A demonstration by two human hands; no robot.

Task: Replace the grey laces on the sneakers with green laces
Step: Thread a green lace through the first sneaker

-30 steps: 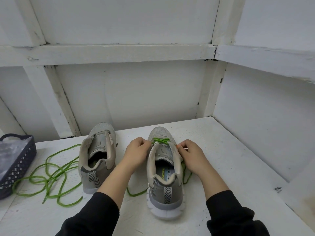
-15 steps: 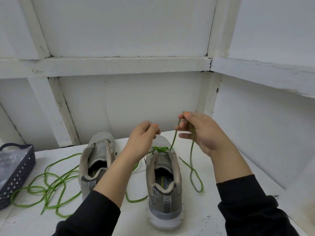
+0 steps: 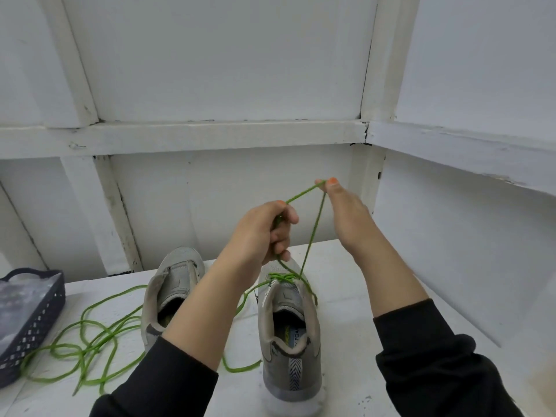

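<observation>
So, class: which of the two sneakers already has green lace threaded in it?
The right-hand sneaker: a green lace crosses its front eyelets. The left-hand sneaker shows no lace threaded.

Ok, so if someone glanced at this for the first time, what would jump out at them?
The bright green lace, pulled up taut above the near sneaker in the middle, pinched by the right hand and gripped by the left hand. Next, the tangle of loose green lace on the white table at the left, between the second sneaker and a dark basket.
</observation>
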